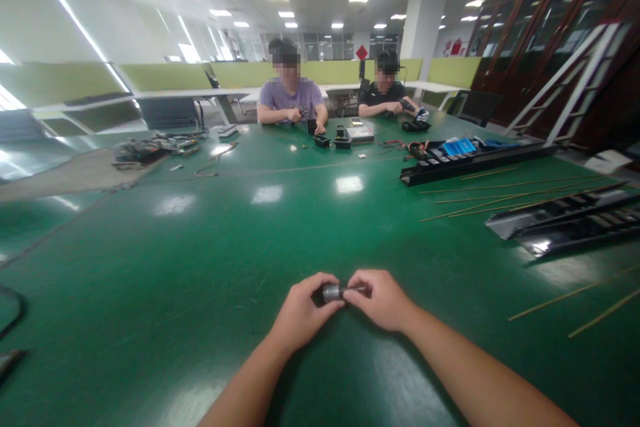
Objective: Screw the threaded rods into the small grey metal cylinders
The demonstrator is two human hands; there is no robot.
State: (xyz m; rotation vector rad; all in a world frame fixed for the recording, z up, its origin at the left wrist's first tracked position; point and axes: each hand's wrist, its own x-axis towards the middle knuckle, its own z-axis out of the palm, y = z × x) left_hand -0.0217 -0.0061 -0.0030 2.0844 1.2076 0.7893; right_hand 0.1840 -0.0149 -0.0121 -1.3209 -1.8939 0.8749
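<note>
At far left, a dark loop (22,307) is lying on the green desk (200,247), well apart from the work. Near the middle, the left hand (306,310) is curling narrowly around a cylinder (331,292), thumb on the near side and fingers on the far side. The cylinder is pointing rightward, its long axis running crosswise from one hand to the other; its body is sitting nearer the left hand. It is showing a short, round, grey form with a metallic sheen and a darker right end. Whether it is touching the desk cannot be told. From that end a thin stem (356,289) is extending to the right hand (384,300), which is apparently pinching it. Farther right, yellowish rods (575,293) and black rails (575,230) are lying apart from both hands.
</note>
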